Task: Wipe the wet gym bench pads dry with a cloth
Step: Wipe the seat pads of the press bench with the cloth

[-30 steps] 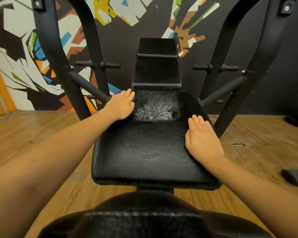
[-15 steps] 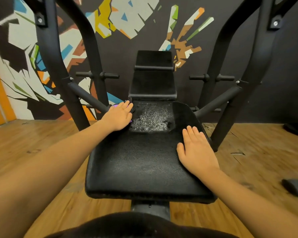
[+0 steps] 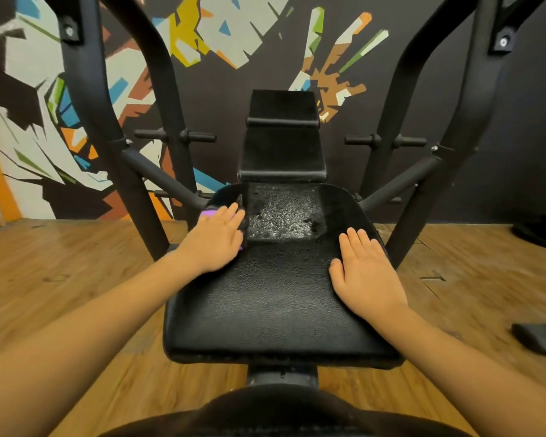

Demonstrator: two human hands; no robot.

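Purple cloth (image 3: 209, 213) lies at bench seat pad's (image 3: 265, 304) far-left corner beside wet patch (image 3: 281, 216), pressed under left hand (image 3: 215, 244), fingers (image 3: 230, 212) straight, together; right hand (image 3: 366, 272) flat on pad's right side, fingers together.

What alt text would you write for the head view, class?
A person's left hand presses a purple cloth on the far left corner of a black bench seat pad, beside a glistening wet patch. The right hand rests flat on the pad's right edge.
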